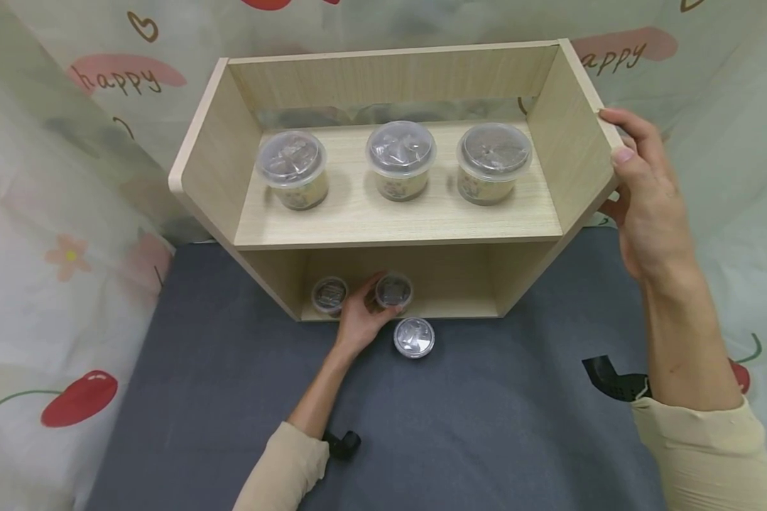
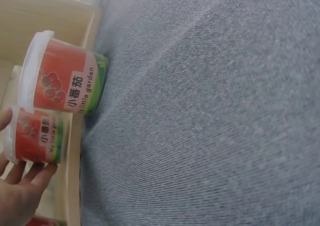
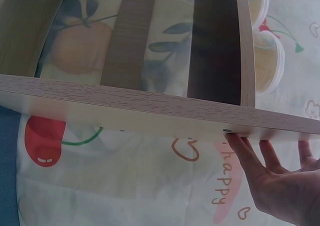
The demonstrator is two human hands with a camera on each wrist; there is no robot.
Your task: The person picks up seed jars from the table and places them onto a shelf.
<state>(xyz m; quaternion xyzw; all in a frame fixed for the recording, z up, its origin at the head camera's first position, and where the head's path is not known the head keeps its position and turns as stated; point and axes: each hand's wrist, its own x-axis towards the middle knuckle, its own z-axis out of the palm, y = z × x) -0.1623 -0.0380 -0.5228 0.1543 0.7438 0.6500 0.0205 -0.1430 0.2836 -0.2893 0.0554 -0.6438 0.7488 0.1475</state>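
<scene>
My left hand (image 1: 361, 312) grips a clear-lidded plastic tub (image 1: 394, 292) in the lower compartment of a wooden shelf unit (image 1: 396, 243). In the left wrist view, the held tub (image 2: 37, 136) has a red and green tomato label reading "My little garden". A matching tub (image 2: 67, 76) stands in front of it on the cloth. Left of the hand is another lidded tub (image 1: 329, 294) in the lower compartment. My right hand (image 1: 652, 191) rests its thumb and fingers on the right side panel (image 1: 578, 142); fingertips touch the outer face in the right wrist view.
On the upper shelf stand three larger lidded tubs: left (image 1: 294, 170), middle (image 1: 400, 160) and right (image 1: 493, 163). Dark grey cloth (image 1: 486, 426) covers the table. A printed curtain (image 1: 70, 177) hangs behind and at both sides.
</scene>
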